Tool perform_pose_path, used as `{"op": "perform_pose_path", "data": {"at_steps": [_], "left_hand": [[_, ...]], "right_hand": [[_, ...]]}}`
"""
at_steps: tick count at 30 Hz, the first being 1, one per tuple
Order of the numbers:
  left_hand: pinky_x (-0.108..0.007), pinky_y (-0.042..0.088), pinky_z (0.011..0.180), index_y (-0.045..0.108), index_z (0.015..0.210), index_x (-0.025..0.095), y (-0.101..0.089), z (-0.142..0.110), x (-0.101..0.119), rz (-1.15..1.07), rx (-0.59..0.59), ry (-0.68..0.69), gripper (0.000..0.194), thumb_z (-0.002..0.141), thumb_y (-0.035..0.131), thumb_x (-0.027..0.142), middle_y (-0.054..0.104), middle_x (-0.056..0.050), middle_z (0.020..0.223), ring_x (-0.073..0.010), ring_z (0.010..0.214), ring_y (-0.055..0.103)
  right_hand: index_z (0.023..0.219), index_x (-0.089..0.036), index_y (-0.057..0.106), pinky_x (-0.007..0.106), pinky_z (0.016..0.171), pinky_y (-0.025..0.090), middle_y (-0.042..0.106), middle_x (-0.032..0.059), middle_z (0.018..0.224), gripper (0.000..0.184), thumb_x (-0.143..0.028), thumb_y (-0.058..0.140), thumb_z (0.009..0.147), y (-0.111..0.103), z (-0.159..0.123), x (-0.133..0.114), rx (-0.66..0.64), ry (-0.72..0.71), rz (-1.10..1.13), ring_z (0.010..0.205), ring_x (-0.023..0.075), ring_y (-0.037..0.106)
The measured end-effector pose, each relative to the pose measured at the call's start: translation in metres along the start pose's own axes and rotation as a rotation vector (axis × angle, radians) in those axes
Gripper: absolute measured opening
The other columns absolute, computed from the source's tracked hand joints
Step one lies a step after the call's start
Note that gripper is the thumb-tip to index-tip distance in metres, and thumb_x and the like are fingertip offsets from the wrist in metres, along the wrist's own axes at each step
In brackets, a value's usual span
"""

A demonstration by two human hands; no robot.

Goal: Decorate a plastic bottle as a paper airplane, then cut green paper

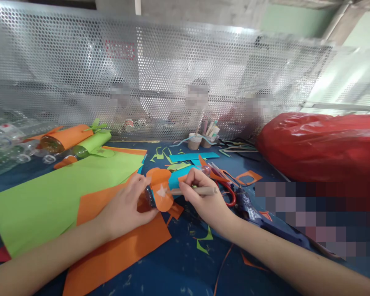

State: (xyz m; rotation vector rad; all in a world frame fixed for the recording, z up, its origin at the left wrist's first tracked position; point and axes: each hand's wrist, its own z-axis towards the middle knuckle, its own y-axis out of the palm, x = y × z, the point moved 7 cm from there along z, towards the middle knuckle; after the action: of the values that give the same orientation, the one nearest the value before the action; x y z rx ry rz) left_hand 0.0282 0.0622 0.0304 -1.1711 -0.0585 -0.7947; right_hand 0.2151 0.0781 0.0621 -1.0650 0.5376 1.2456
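Left hand [128, 207] curled round bottle [175, 179]; right hand [203, 197] pinches pen [207, 190].

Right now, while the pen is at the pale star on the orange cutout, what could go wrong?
The pen in the right hand could slip off the pale star, because the bottle is round and the left hand seems to hold it mainly at one end. The right hand might bump the red handle lying close by. The orange sheet under the left hand may slide or crease if the arm presses on it.
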Motion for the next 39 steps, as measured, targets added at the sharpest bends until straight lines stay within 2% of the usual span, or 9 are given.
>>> {"op": "perform_pose_path", "data": {"at_steps": [5, 11, 16, 21, 25, 28, 33, 39], "left_hand": [[-0.045, 0.056, 0.089, 0.048, 0.12, 0.024, 0.001, 0.0, -0.003, -0.015, 0.026, 0.007, 0.043, 0.082, 0.062, 0.038, 0.056, -0.009, 0.12, -0.0279, 0.108, 0.063], [-0.045, 0.056, 0.087, 0.05, 0.121, 0.024, 0.001, 0.0, -0.004, -0.015, 0.029, -0.01, 0.046, 0.081, 0.064, 0.04, 0.057, -0.009, 0.122, -0.0287, 0.107, 0.064], [-0.047, 0.056, 0.087, 0.05, 0.121, 0.024, -0.001, 0.001, 0.001, -0.053, -0.012, -0.021, 0.042, 0.082, 0.061, 0.037, 0.056, -0.009, 0.118, -0.0283, 0.105, 0.063], [-0.048, 0.056, 0.088, 0.05, 0.119, 0.023, -0.001, 0.0, -0.001, -0.023, 0.016, -0.025, 0.044, 0.081, 0.063, 0.039, 0.056, -0.01, 0.119, -0.0308, 0.108, 0.062], [-0.044, 0.057, 0.085, 0.048, 0.118, 0.023, 0.0, 0.0, -0.003, -0.018, 0.025, 0.003, 0.042, 0.081, 0.063, 0.038, 0.056, -0.008, 0.114, -0.0265, 0.1, 0.064], [-0.044, 0.056, 0.089, 0.046, 0.12, 0.022, 0.0, 0.001, -0.001, -0.009, 0.021, 0.018, 0.044, 0.082, 0.063, 0.037, 0.055, -0.008, 0.115, -0.0268, 0.104, 0.063], [-0.043, 0.056, 0.087, 0.048, 0.118, 0.023, -0.001, 0.0, 0.0, -0.004, 0.026, 0.012, 0.041, 0.081, 0.062, 0.035, 0.056, -0.008, 0.115, -0.0271, 0.104, 0.063], [-0.046, 0.055, 0.089, 0.048, 0.12, 0.024, -0.001, 0.0, 0.0, -0.021, 0.016, 0.018, 0.042, 0.082, 0.062, 0.036, 0.056, -0.009, 0.116, -0.0285, 0.106, 0.062]], "right_hand": [[0.067, -0.024, 0.043, 0.028, 0.059, 0.038, 0.049, -0.0037, 0.063, 0.024, -0.026, 0.06, 0.084, 0.0, 0.0, 0.0, 0.004, 0.022, -0.006, 0.06, 0.0142, 0.044], [0.069, -0.024, 0.043, 0.027, 0.057, 0.035, 0.048, -0.0048, 0.064, 0.023, -0.028, 0.059, 0.085, 0.001, -0.001, 0.003, -0.018, 0.02, 0.017, 0.059, 0.013, 0.042], [0.069, -0.024, 0.043, 0.028, 0.057, 0.034, 0.047, -0.0047, 0.065, 0.023, -0.028, 0.059, 0.086, 0.002, -0.001, 0.001, -0.029, 0.019, 0.008, 0.059, 0.013, 0.041], [0.07, -0.024, 0.044, 0.029, 0.061, 0.038, 0.049, -0.0036, 0.065, 0.021, -0.03, 0.057, 0.087, -0.003, -0.005, -0.008, 0.031, -0.004, 0.017, 0.062, 0.0143, 0.045], [0.071, -0.024, 0.045, 0.028, 0.058, 0.035, 0.048, -0.0044, 0.065, 0.022, -0.033, 0.057, 0.087, 0.002, -0.008, -0.009, -0.028, -0.002, -0.011, 0.06, 0.0132, 0.045], [0.071, -0.023, 0.045, 0.027, 0.057, 0.035, 0.046, -0.0052, 0.065, 0.023, -0.034, 0.058, 0.087, 0.004, -0.008, -0.007, -0.043, -0.002, -0.017, 0.058, 0.0123, 0.043], [0.071, -0.023, 0.045, 0.026, 0.055, 0.033, 0.044, -0.0054, 0.065, 0.024, -0.036, 0.058, 0.087, 0.006, -0.006, -0.004, -0.052, 0.001, -0.036, 0.057, 0.0117, 0.041], [0.072, -0.023, 0.046, 0.026, 0.055, 0.033, 0.045, -0.0062, 0.064, 0.026, -0.038, 0.061, 0.089, 0.007, -0.008, 0.003, -0.057, 0.004, -0.031, 0.056, 0.0111, 0.04]]}}
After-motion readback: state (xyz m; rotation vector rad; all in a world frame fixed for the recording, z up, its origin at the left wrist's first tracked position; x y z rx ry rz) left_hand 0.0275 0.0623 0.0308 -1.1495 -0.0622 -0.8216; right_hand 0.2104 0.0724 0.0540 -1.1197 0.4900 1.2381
